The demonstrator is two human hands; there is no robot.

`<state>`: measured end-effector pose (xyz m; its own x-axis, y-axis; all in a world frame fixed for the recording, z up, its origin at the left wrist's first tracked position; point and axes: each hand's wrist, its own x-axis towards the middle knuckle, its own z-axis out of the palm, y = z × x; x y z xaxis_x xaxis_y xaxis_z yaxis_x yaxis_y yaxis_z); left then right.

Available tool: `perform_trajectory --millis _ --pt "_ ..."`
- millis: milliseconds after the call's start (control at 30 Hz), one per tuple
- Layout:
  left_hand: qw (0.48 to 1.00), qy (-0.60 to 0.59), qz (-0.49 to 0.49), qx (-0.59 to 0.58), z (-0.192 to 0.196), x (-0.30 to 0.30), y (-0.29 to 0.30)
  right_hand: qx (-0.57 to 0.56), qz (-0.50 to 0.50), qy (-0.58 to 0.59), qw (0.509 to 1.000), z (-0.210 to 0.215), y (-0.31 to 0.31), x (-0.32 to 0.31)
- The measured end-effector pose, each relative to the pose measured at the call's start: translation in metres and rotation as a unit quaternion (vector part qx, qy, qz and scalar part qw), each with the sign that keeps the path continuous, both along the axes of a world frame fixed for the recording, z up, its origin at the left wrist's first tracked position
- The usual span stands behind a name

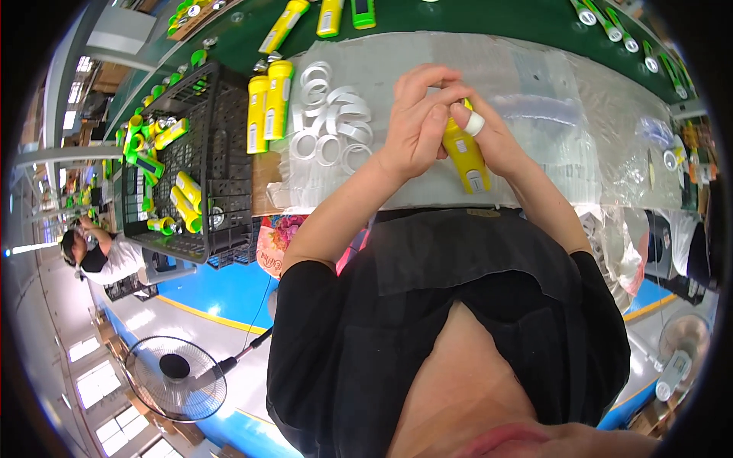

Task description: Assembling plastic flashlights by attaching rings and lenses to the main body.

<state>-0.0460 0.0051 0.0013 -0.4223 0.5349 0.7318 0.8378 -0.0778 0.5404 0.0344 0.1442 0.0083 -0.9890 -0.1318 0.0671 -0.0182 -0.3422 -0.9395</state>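
My right hand (498, 142) is wrapped around a yellow flashlight (466, 162), whose near end points toward my body. A white band (474, 124) sits around the thumb of that hand. Closed over the flashlight's far end is my left hand (416, 122), with its fingers bent and meeting those of the right. Both hands hide that far end, so I cannot see what lies under the fingers. Left of my hands, several loose white rings (328, 149) lie in a heap on the plastic-covered work mat (416, 195).
Two yellow flashlights (278, 99) lie left of the rings. Beside them stands a black crate (210, 187) holding yellow-green flashlights. More flashlights (330, 17) line the green table (427, 19) at the back. A fan (175, 368) and a seated person (114, 256) are at left.
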Motion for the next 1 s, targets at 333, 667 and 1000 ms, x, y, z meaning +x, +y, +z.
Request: perform_trajectory --millis 333,667,1000 --pt "0.836 -0.023 0.392 -0.384 0.034 -0.099 -0.085 0.055 -0.106 0.126 0.985 -0.016 0.014 -0.058" --pt "0.916 -0.248 0.163 -0.269 0.055 -0.108 -0.08 0.06 -0.109 0.105 0.987 -0.018 0.015 -0.056" --pt "0.996 0.014 0.047 -0.075 0.05 -0.039 -0.007 0.036 -0.096 0.147 0.984 -0.023 0.014 -0.056"
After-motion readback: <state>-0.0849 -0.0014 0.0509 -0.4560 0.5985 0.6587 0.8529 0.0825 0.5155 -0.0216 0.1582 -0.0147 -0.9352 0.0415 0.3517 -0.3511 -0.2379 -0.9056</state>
